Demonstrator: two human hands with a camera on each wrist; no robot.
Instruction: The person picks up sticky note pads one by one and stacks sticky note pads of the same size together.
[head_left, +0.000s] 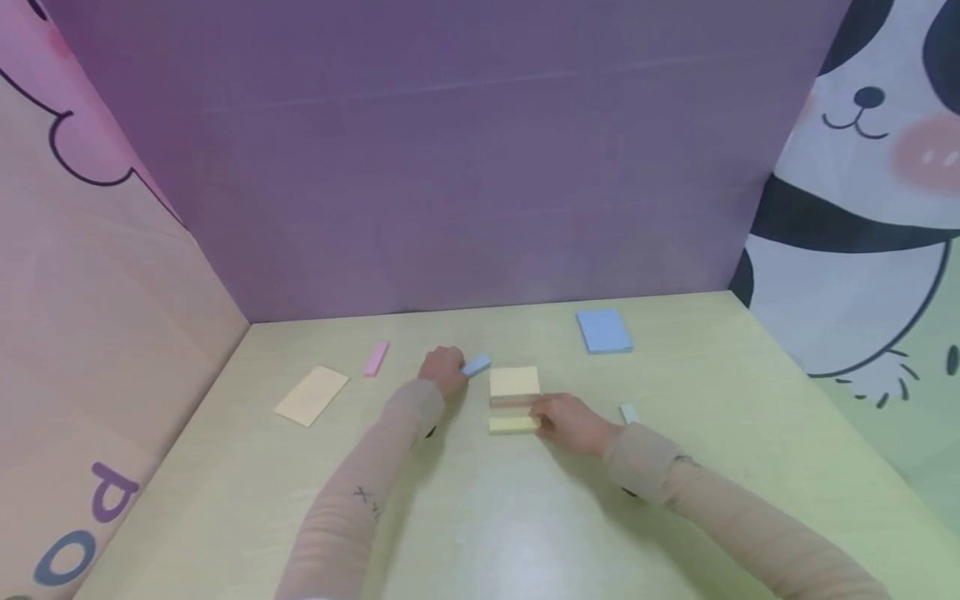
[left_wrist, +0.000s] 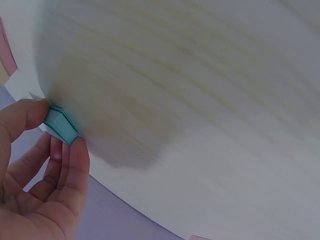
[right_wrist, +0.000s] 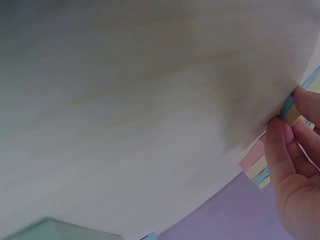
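Observation:
My left hand (head_left: 444, 371) pinches a small blue sticky-note strip pad (head_left: 477, 365) by one end. In the left wrist view that pad (left_wrist: 62, 124) looks teal and sits between thumb and fingertips. A square stack of sticky notes (head_left: 514, 382), pale yellow on top, lies to its right; the right wrist view shows pink, yellow and blue layers in this stack (right_wrist: 256, 167). Just in front of it, my right hand (head_left: 573, 423) pinches the right end of a narrow yellow strip pad (head_left: 512, 426). The right fingertips (right_wrist: 276, 125) partly cover that pad, which shows a blue layer too.
On the table (head_left: 480, 517) lie a peach note pad (head_left: 312, 396) and a pink strip (head_left: 377, 358) at the left. A blue square pad (head_left: 604, 331) is at the back right. A pale green strip (head_left: 628, 412) lies beside the right wrist. A purple wall (head_left: 450, 167) stands behind.

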